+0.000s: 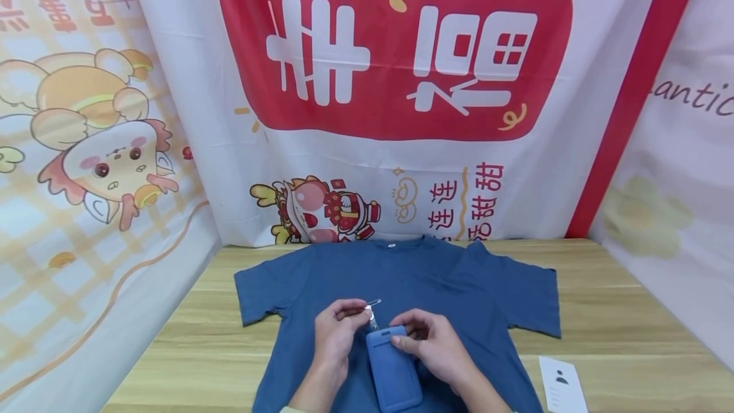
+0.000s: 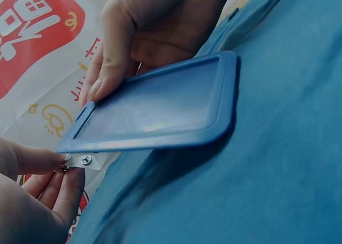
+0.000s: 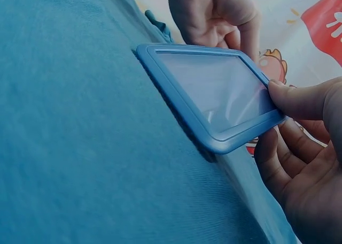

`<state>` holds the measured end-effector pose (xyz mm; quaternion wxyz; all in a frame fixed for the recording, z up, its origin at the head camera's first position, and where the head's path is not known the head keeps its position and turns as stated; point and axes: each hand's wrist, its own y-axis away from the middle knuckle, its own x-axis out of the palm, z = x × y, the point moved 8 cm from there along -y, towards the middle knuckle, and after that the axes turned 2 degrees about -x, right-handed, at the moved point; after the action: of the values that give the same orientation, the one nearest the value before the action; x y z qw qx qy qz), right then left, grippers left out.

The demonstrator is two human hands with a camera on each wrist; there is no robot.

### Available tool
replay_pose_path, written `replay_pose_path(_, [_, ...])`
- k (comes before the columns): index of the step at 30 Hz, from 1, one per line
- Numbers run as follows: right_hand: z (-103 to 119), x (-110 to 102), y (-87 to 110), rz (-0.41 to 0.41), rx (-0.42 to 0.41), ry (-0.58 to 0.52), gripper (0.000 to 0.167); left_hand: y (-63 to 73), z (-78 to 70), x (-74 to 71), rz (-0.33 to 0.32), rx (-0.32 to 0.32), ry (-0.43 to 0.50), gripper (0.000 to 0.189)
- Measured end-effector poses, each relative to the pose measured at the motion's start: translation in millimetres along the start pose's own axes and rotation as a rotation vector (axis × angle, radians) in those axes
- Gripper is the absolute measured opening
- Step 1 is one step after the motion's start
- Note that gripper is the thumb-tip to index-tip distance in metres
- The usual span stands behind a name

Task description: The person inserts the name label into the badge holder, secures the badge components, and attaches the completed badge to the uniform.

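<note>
A blue badge holder (image 1: 394,371) with a clear window is held over a dark blue T-shirt (image 1: 344,279) laid flat. My right hand (image 1: 427,343) pinches its upper right corner, thumb on the front and fingers behind. In the right wrist view the thumb presses the frame of the badge holder (image 3: 214,94) beside the window. My left hand (image 1: 338,333) pinches the metal badge clip (image 1: 373,312), whose clear strap runs to the slot at the holder's top. The left wrist view shows the snap on this clear strap (image 2: 88,160) just below the holder's edge.
On the wooden table (image 1: 648,362), right of the shirt, lies a white card (image 1: 562,385) with a printed person icon and lines. Printed cloths (image 1: 395,50) hang behind the table and along both sides. The shirt's sleeves (image 1: 530,295) spread outward.
</note>
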<state>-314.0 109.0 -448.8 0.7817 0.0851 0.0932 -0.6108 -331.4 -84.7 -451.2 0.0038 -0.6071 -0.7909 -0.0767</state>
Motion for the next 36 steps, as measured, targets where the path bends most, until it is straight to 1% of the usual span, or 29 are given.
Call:
replay_pose_path(10, [-2.7,-5.9,0.0,-0.016,0.01,-0.013,0.026,-7.3,4.8,-5.9,0.02,-0.027,-0.035,0.025])
replay_pose_path(17, [-4.3,-8.2,-0.3,-0.019,0.019,-0.027,0.029,-14.3,10.9,-17.4,-0.008,-0.076,-0.102,0.024])
replay_pose_path(23, [-4.0,-10.6,-0.4,-0.018,0.021,-0.026,0.028,-18.3,8.7,-28.1,-0.004,-0.053,-0.117,0.025])
replay_pose_path(25, [-3.6,-11.7,-0.2,-0.019,0.02,-0.027,0.027,-19.2,7.4,-32.6,-0.014,-0.042,-0.147,0.024])
replay_pose_path(28, [-2.9,-13.4,0.0,-0.023,0.02,-0.028,0.027,-19.9,5.8,-40.0,-0.038,-0.032,-0.23,0.021])
replay_pose_path(30, [-2.7,-14.3,0.0,-0.027,0.021,-0.028,0.027,-20.3,5.3,-43.6,-0.044,-0.029,-0.287,0.018])
replay_pose_path(36, [-4.4,-17.0,0.2,-0.036,0.025,-0.029,0.028,-21.5,1.9,-49.7,-0.054,0.013,-0.419,0.015])
